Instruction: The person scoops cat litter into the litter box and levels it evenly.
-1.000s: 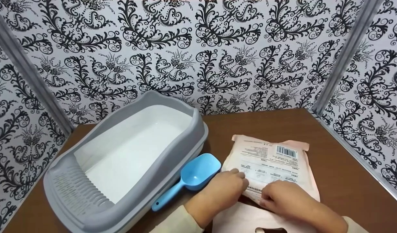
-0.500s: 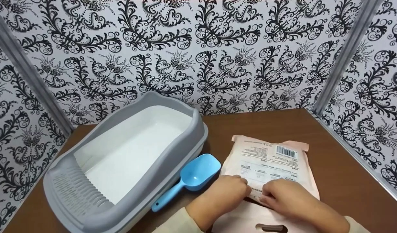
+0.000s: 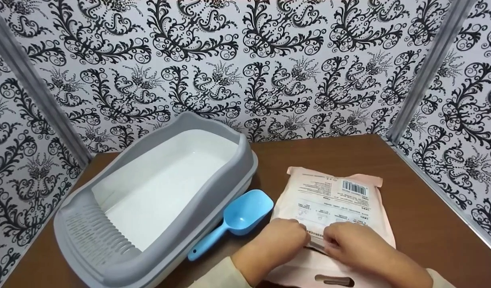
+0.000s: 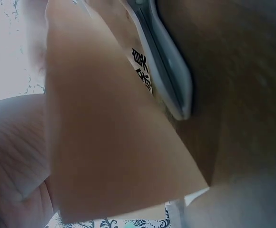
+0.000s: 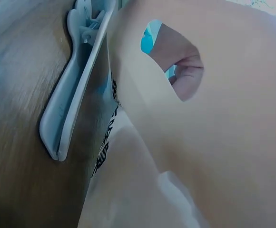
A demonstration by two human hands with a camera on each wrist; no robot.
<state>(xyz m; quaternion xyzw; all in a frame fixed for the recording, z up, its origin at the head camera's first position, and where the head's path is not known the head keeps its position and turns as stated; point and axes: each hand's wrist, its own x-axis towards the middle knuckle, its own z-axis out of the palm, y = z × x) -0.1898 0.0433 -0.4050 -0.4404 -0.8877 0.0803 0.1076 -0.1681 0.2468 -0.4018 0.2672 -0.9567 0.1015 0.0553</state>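
Note:
A pale pink printed bag (image 3: 333, 188) with a barcode lies on the brown table at the right. Its near end carries a flap with a handle slot (image 3: 333, 280). My left hand (image 3: 283, 240) grips the bag just beyond that flap, fingers curled. Beside it, my right hand (image 3: 355, 244) pinches the same fold, its thumb side facing the left hand. A narrow dark slit shows between the hands. In the left wrist view the pink flap (image 4: 104, 133) hides most of the fingers; in the right wrist view, fingers (image 5: 188, 78) show through the slot.
Left of the bag stands a grey-rimmed white litter box (image 3: 213, 208). A blue scoop (image 3: 245, 212) leans between box and bag. A pale plastic clip (image 5: 76, 85) lies by the bag's near end. Patterned walls (image 3: 245, 72) enclose the table.
The flap with its slot has shifted slightly up in the head view, and the dark gap between the hands has narrowed. The left hand has dropped a little along the fold.

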